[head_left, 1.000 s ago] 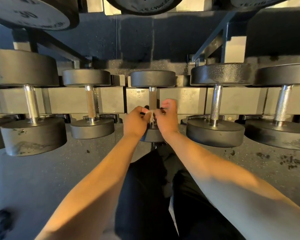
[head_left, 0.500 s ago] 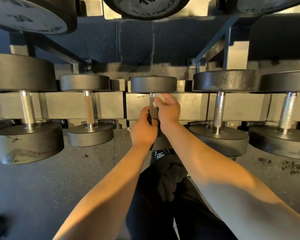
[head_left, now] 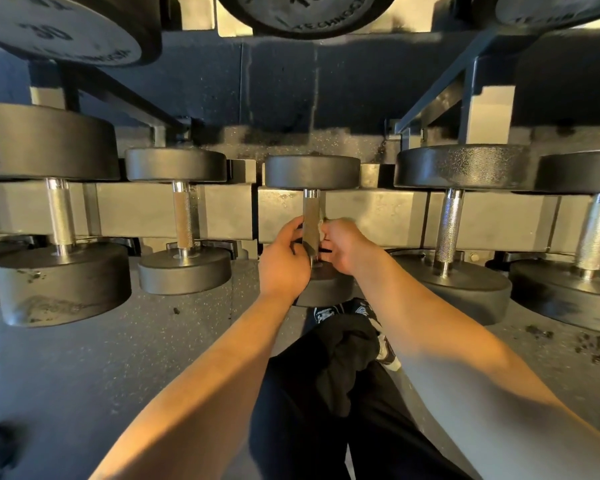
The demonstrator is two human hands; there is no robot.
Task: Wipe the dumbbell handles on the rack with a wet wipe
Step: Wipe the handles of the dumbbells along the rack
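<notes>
Dumbbell handle (head_left: 311, 216) in the middle of the rack (head_left: 378, 216) is getting the attention of both hands, which are meeting at its lower half. The left hand (head_left: 284, 263) is curling its fingers around the handle from the left side. The right hand (head_left: 343, 245) is pinching a pale wet wipe (head_left: 321, 226) against the handle's right side, fingers bent around the cloth. This dumbbell is sitting between a smaller-looking one (head_left: 184, 220) on the left and a larger one (head_left: 447, 230) on the right. Dark trousers (head_left: 326, 410) and a shoe (head_left: 326, 311) are showing below, over speckled floor (head_left: 118, 358).
</notes>
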